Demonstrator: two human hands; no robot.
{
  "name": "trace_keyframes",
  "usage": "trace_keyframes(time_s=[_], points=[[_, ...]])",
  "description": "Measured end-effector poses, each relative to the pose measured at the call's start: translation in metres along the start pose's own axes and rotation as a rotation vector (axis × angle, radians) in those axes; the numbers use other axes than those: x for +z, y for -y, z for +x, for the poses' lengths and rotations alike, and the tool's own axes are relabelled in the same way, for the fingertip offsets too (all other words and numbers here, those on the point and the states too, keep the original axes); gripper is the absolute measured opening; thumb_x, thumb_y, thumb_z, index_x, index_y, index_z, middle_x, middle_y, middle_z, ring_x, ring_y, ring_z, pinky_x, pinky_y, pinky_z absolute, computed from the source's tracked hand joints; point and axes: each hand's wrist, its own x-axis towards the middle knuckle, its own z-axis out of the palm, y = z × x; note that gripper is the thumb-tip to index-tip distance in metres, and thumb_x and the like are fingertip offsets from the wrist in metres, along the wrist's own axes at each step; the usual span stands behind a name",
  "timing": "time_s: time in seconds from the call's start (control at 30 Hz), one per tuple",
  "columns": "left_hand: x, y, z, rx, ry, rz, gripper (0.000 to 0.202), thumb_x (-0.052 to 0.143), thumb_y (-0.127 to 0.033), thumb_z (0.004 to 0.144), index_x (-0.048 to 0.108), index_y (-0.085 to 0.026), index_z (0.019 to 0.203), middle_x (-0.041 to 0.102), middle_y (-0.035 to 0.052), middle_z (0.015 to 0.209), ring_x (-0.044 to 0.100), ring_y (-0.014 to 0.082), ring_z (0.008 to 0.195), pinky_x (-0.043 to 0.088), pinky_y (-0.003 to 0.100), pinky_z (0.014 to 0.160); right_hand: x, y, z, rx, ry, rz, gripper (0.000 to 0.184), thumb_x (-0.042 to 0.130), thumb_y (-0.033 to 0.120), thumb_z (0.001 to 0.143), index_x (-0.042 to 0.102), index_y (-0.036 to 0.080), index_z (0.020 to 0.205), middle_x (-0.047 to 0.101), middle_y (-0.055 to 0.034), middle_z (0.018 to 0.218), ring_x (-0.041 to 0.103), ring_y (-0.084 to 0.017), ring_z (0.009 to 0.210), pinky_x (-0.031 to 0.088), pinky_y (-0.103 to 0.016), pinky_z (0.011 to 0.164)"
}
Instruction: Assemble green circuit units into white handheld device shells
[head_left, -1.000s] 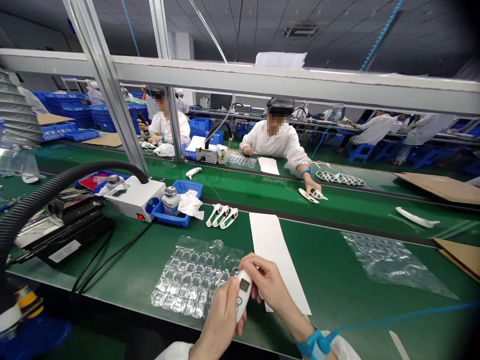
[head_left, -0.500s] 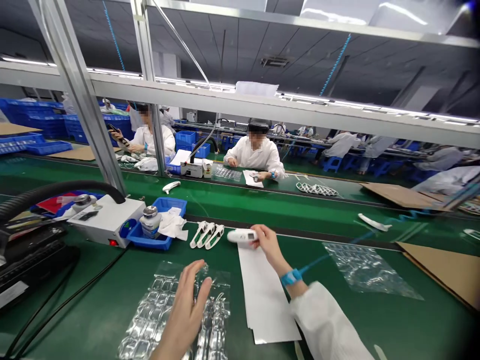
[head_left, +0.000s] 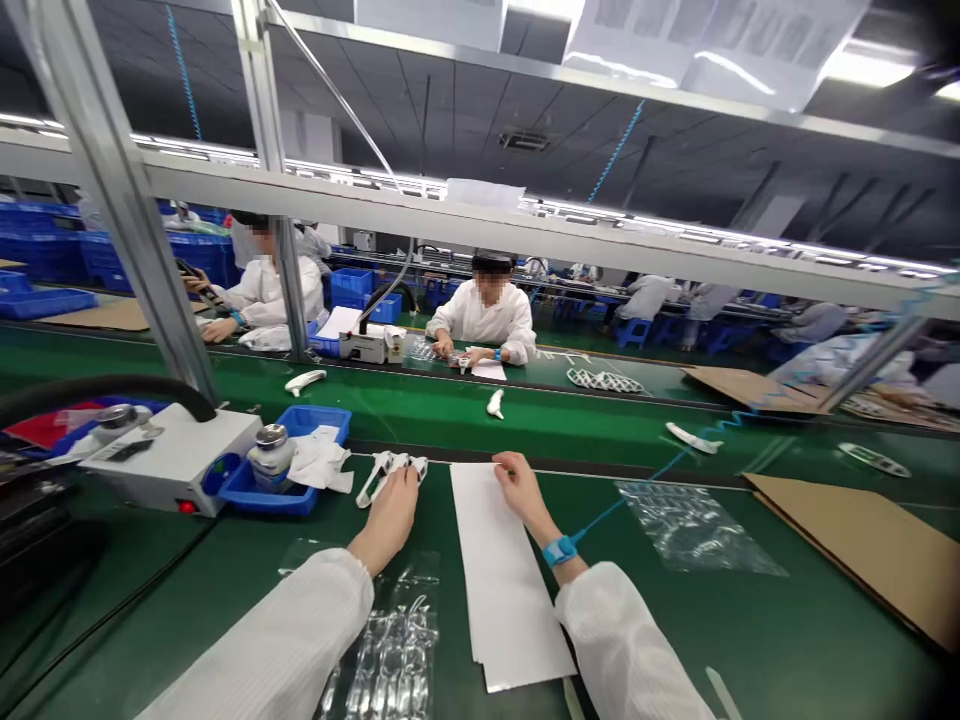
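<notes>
My left hand (head_left: 390,512) reaches forward to a small row of white plastic shells (head_left: 379,470) on the green bench, and its fingers close over the rightmost one. My right hand (head_left: 519,487) rests at the far end of a white paper strip (head_left: 502,590), fingers loosely bent and holding nothing. It wears a blue wrist strap (head_left: 559,550). A white handheld thermometer (head_left: 495,403) lies on the green conveyor belt (head_left: 585,420) just beyond my right hand.
A blue tray (head_left: 247,487) with a bottle and wipes sits left of the shells, beside a white box unit (head_left: 169,455). Bubble-wrap sheets (head_left: 394,650) (head_left: 690,520) lie on the bench, cardboard (head_left: 870,545) at right. A person (head_left: 486,318) works opposite.
Both hands held the thermometer near me; my right hand carried it forward and left it on the belt. My left hand moved from the bubble wrap to the white shells.
</notes>
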Motion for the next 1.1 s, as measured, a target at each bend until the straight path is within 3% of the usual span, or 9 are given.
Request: trace_keyframes(time_s=[0.13, 0.4, 0.6, 0.73, 0.83, 0.93, 1.1], points=[[0.01, -0.002, 0.005, -0.033, 0.024, 0.085, 0.038, 0.047, 0.005, 0.083, 0.052, -0.01, 0.118, 0.06, 0.0106, 0.112, 0.058, 0.0251, 0.109, 0.052, 0.041, 0.086, -0.004, 0.015, -0.02, -0.054, 0.048, -0.043, 0.018, 0.05, 0.022, 0.082, 0.066, 0.019, 0.088, 0.059, -0.0102, 0.105, 0.062, -0.018, 0.083, 0.053, -0.028, 0.063], [0.002, -0.001, -0.001, -0.053, 0.038, 0.125, 0.038, 0.053, -0.003, 0.086, 0.05, -0.012, 0.123, 0.06, 0.0095, 0.118, 0.059, 0.0219, 0.108, 0.052, 0.039, 0.09, 0.007, 0.051, -0.046, -0.109, 0.192, -0.032, 0.016, 0.05, 0.021, 0.085, 0.066, 0.02, 0.09, 0.063, -0.0059, 0.096, 0.062, -0.017, 0.084, 0.05, -0.028, 0.069], [-0.003, 0.003, -0.005, -0.106, 0.025, 0.152, 0.025, 0.057, -0.014, 0.088, 0.056, -0.013, 0.113, 0.06, 0.0084, 0.114, 0.063, 0.0177, 0.089, 0.055, 0.035, 0.076, 0.021, 0.06, -0.055, -0.12, 0.253, -0.006, 0.019, 0.049, 0.025, 0.087, 0.066, 0.019, 0.09, 0.064, -0.0078, 0.096, 0.062, -0.019, 0.085, 0.049, -0.03, 0.07], [-0.005, 0.009, -0.015, -0.058, 0.004, 0.107, 0.02, 0.05, -0.01, 0.09, 0.056, -0.013, 0.109, 0.06, 0.0084, 0.113, 0.064, 0.0154, 0.082, 0.055, 0.03, 0.07, 0.013, 0.048, -0.054, -0.089, 0.223, -0.02, 0.02, 0.049, 0.028, 0.086, 0.067, 0.02, 0.087, 0.065, -0.0075, 0.096, 0.062, -0.02, 0.084, 0.049, -0.03, 0.069], [-0.009, 0.017, -0.02, 0.008, -0.049, 0.059, 0.024, 0.043, -0.009, 0.09, 0.055, -0.016, 0.11, 0.057, 0.0095, 0.118, 0.062, 0.019, 0.098, 0.054, 0.03, 0.08, -0.002, 0.032, -0.052, -0.049, 0.163, -0.038, 0.02, 0.05, 0.03, 0.086, 0.068, 0.02, 0.085, 0.067, -0.0074, 0.094, 0.063, -0.02, 0.082, 0.049, -0.029, 0.067], [-0.016, 0.027, -0.022, 0.055, -0.106, 0.018, 0.021, 0.044, -0.015, 0.088, 0.058, -0.017, 0.105, 0.058, 0.0101, 0.117, 0.056, 0.0239, 0.112, 0.049, 0.035, 0.095, -0.022, 0.009, -0.051, 0.001, 0.065, -0.075, 0.021, 0.051, 0.032, 0.086, 0.067, 0.019, 0.083, 0.067, -0.0078, 0.091, 0.062, -0.02, 0.077, 0.049, -0.03, 0.066], [-0.04, 0.066, -0.054, 0.074, -0.188, -0.071, 0.028, 0.046, -0.033, 0.086, 0.062, -0.015, 0.101, 0.061, 0.0154, 0.114, 0.058, 0.0313, 0.108, 0.049, 0.047, 0.095, -0.061, -0.031, -0.05, 0.128, -0.173, -0.187, 0.021, 0.052, 0.032, 0.093, 0.064, 0.015, 0.09, 0.065, -0.0062, 0.094, 0.062, -0.018, 0.081, 0.051, -0.034, 0.074]])
